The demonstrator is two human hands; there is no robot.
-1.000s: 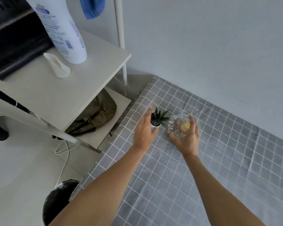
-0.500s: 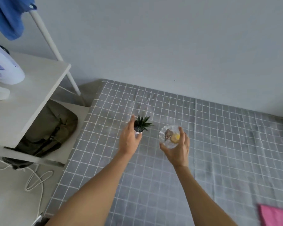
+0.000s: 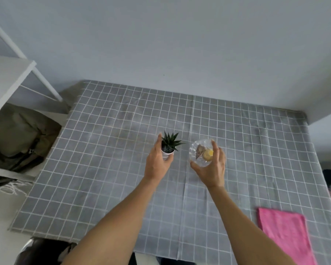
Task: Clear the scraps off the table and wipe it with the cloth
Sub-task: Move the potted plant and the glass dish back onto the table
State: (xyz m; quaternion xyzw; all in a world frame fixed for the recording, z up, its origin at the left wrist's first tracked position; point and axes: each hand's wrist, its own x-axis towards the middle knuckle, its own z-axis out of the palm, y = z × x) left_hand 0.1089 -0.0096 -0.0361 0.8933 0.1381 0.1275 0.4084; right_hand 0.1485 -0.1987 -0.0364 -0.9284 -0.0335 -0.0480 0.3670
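Your left hand point(image 3: 158, 161) gripped the potted succulent point(image 3: 168, 145); your right hand point(image 3: 211, 167) held the glass bowl point(image 3: 200, 153) of scraps point(image 3: 204, 153). Tilting it risked spillage onto the surface point(image 3: 107, 142).

Nothing here carries writing I can read: no label, brand, number or sign shows anywhere in view.
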